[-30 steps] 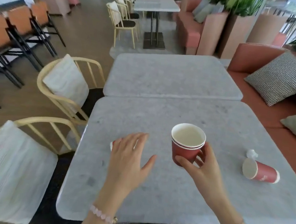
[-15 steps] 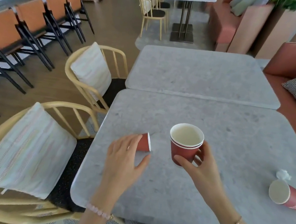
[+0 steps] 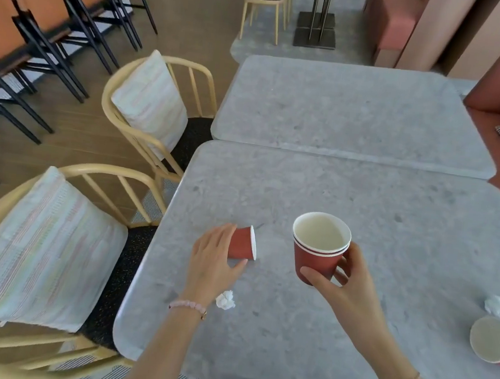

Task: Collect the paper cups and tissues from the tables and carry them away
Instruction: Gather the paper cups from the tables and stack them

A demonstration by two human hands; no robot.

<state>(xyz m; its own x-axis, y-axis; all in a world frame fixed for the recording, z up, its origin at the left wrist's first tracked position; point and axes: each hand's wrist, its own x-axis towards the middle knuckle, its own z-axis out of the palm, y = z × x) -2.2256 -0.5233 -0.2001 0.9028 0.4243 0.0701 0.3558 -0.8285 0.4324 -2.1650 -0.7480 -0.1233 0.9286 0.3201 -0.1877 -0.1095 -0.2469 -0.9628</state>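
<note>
The left hand (image 3: pixel 214 262) lay low over the gray counter (image 3: pixel 363 206), its fingers (image 3: pixel 221 235) curled around the base of a red cup (image 3: pixel 243 243) that lay tipped on its side, white rim turned toward the right hand; the thumb pressed at the cup's near side, so the grip looked closed on it. Just behind that wrist, a crumpled tissue (image 3: pixel 225 299) sat on the counter. The right hand (image 3: pixel 346 287) held a stack of red cups (image 3: pixel 319 247) upright above the counter, thumb at the front and the other fingers wrapped behind, two white rims showing one inside the other. Well to the right of those fingers, another cup (image 3: pixel 493 342) lay on its side at the frame edge, open mouth facing the camera, with a second tissue (image 3: pixel 497 305) just beyond it. Past both hands, a second counter (image 3: pixel 356 114) adjoined the first.
</note>
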